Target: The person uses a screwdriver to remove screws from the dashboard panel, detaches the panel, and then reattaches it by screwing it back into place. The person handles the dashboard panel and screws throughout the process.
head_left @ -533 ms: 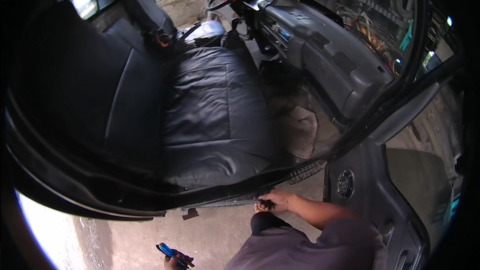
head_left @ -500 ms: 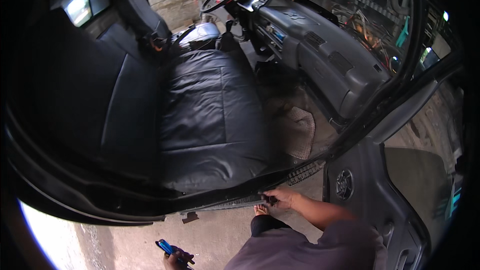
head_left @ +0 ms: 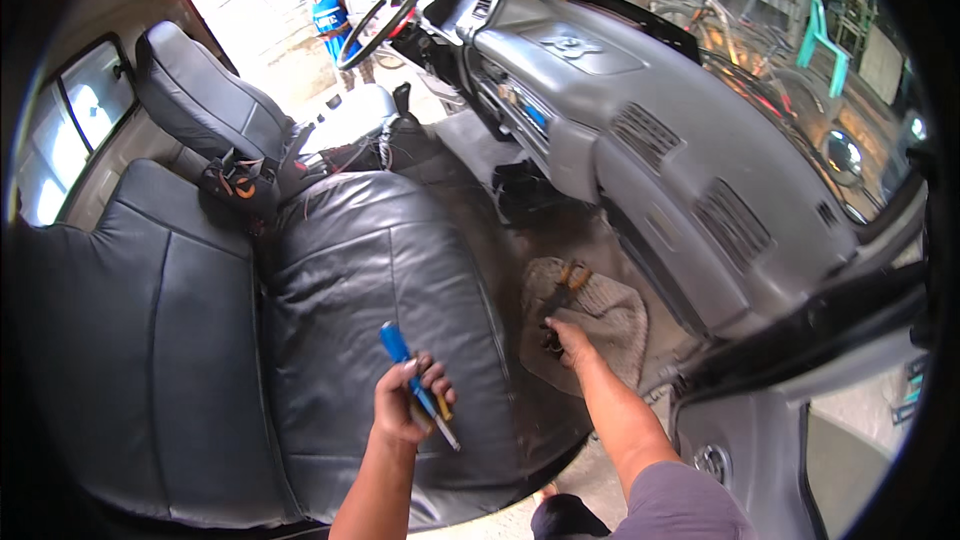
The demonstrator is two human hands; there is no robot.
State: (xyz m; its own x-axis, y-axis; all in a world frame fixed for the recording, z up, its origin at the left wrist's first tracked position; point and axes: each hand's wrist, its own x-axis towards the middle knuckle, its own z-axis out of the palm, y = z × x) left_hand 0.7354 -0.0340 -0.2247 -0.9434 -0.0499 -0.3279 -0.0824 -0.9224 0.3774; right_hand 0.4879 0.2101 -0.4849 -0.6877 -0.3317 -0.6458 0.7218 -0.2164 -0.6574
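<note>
In my left hand [head_left: 407,395], held up over the black bench seat [head_left: 370,290], is a screwdriver [head_left: 396,344] with a blue handle, its metal shaft pointing down to the right. Something yellow also shows among those fingers, too little of it to name. My right hand [head_left: 572,345] reaches down to a crumpled light cloth [head_left: 612,325] on the cab floor. Its fingers are closed around a small dark thing I cannot make out. Just beyond it on the cloth lies a dark tool with orange handles [head_left: 572,282], perhaps pliers.
A grey dashboard [head_left: 600,60] with air vents runs along the right, up to the steering wheel [head_left: 385,20]. The opened door [head_left: 740,440] stands at lower right. Behind the bench rises its backrest [head_left: 190,310]. A person in a blue vest [head_left: 330,15] stands outside the far door.
I have leaned further into the cab. My left hand has risen from outside to above the seat with the screwdriver. My right hand has gone from the door sill to the floor cloth.
</note>
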